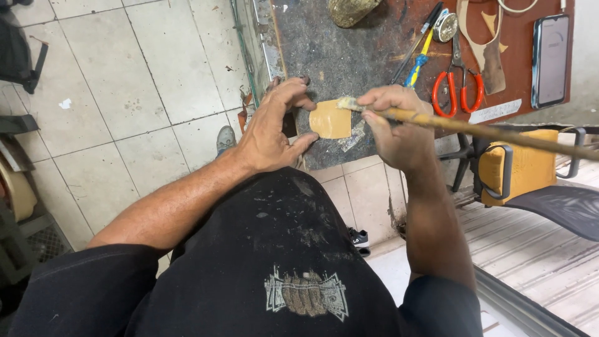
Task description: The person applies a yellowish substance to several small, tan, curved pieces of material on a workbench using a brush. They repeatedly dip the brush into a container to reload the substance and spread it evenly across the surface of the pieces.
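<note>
A small tan leather patch (331, 120) lies on the dark worn worktop (349, 56). My left hand (271, 128) presses down beside the patch, its thumb and fingers framing the patch's left edge. My right hand (396, 122) grips a long wooden-handled brush (474, 129) whose frayed, glue-caked tip rests on the patch's upper right corner. The handle runs off to the right.
Red-handled scissors (457, 84), a blue and yellow tool (418, 62), a leather strip (490, 59), a round tin (445, 26) and a phone (550, 59) lie on the reddish bench part. A yellow-cushioned chair (527, 168) stands at right. Tiled floor lies at left.
</note>
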